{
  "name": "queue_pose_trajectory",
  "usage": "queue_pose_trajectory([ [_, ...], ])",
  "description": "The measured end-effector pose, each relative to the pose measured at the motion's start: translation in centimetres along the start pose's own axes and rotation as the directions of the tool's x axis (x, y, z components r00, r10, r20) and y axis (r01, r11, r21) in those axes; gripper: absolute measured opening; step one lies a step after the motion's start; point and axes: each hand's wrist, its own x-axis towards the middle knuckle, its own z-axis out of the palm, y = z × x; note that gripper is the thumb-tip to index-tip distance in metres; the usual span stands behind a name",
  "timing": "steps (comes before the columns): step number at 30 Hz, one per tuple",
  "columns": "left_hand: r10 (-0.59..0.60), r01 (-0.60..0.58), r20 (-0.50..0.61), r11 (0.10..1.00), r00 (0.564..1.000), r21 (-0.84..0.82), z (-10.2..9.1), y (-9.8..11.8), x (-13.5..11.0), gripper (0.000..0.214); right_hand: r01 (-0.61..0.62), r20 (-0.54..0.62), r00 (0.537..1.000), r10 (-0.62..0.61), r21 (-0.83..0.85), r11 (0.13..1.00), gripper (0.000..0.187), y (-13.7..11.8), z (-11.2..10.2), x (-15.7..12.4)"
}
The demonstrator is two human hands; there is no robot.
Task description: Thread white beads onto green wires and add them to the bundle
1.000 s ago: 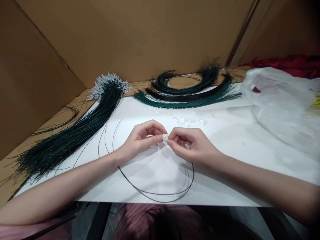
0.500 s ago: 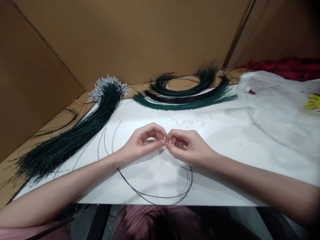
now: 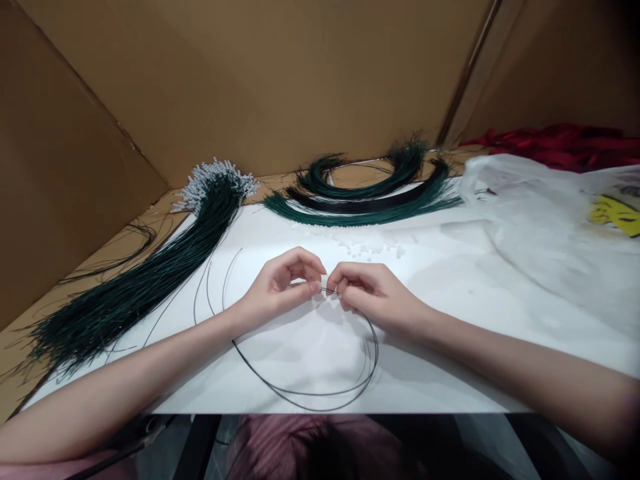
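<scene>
Over the middle of the white table top (image 3: 310, 360), my left hand (image 3: 287, 283) pinches thin dark wire between thumb and fingers. My right hand (image 3: 373, 290) pinches the same wire (image 3: 330, 291) a short way to the right, and a short stretch shows between the fingertips. Below the hands the wire hangs in wide loops (image 3: 373, 353) near the table's front edge. Small white beads (image 3: 370, 250) lie scattered just beyond my hands. Whether a bead sits between my fingertips is too small to tell.
A thick bundle of dark green wires (image 3: 165, 267) with white beaded tips (image 3: 215, 183) lies at the left. Curved bundles of green and black wire (image 3: 365, 213) rest at the back. At the right are a clear plastic bag (image 3: 540, 220) and red fabric (image 3: 560, 143). Cardboard walls (image 3: 275, 80) enclose the table.
My hands, whose fingertips were touching, have drawn slightly apart, so the wire now shows between them. The wire loops have shifted a little left. The view has tilted slightly.
</scene>
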Motion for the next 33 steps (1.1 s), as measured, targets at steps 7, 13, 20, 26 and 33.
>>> queue_pose_trajectory([
  [7, -0.013, 0.013, -0.008, 1.0, 1.0, -0.009, -0.1, 0.1, 0.2, 0.017, -0.014, 0.051, 0.999, 0.012, 0.042, 0.999, 0.012, -0.1, -0.3, 0.0],
  [13, -0.02, 0.02, -0.023, 1.0, 1.0, 0.012, -0.2, -0.1, 0.1, 0.017, 0.018, 0.054, 0.998, -0.017, -0.01, 1.0, 0.01, 0.1, -0.3, 0.1],
  [20, 0.017, 0.002, -0.058, 0.949, 0.998, 0.315, -2.3, -0.3, 2.9, 0.019, 0.032, 0.039, 0.999, -0.032, -0.013, 0.999, 0.013, 0.6, -0.2, 0.2],
  [26, 0.117, -0.116, 0.05, 0.671, 0.992, 0.733, -4.4, -2.2, 7.2, 0.016, -0.009, 0.057, 0.998, 0.004, 0.092, 0.996, 0.014, 0.6, -0.2, 0.4],
  [33, 0.168, -0.203, 0.129, 0.565, 0.977, 0.799, -4.4, -3.8, 9.7, 0.011, -0.087, 0.078, 0.995, 0.068, 0.269, 0.959, 0.018, 0.8, 0.0, 0.5],
])
